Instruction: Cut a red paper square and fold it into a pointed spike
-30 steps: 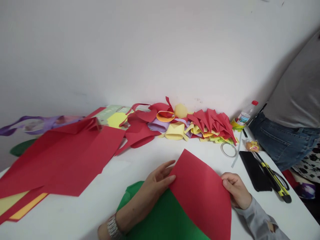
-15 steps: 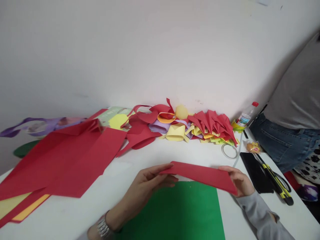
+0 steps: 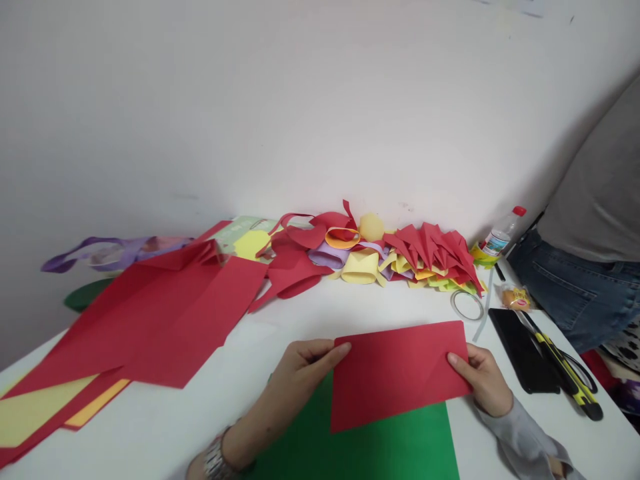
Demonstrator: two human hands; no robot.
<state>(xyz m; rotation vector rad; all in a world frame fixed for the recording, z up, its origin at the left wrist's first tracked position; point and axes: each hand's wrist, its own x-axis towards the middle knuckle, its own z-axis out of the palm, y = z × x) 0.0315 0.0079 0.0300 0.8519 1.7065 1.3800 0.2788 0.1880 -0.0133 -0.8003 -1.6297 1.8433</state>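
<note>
A red rectangle of paper [image 3: 400,377] is stretched between my two hands, its broad face turned toward me. My left hand [image 3: 305,370] pinches its upper left corner, thumb on the front. On the other side my right hand [image 3: 483,377] grips the right edge, thumb also in front and fingers behind. Beneath the paper lies a green sheet [image 3: 390,453] on the white table, partly covered by the red paper and my left forearm.
Large red sheets [image 3: 165,327] spread over the left side. Folded paper pieces [image 3: 360,267] line the wall. To the right are a tape roll [image 3: 467,305], a black phone [image 3: 520,350], a yellow-black cutter [image 3: 570,373], a bottle [image 3: 503,233] and a person in jeans [image 3: 555,283].
The red paper has tilted from nearly edge-on to facing me, and both hands have turned with it. My view has shifted slightly left.
</note>
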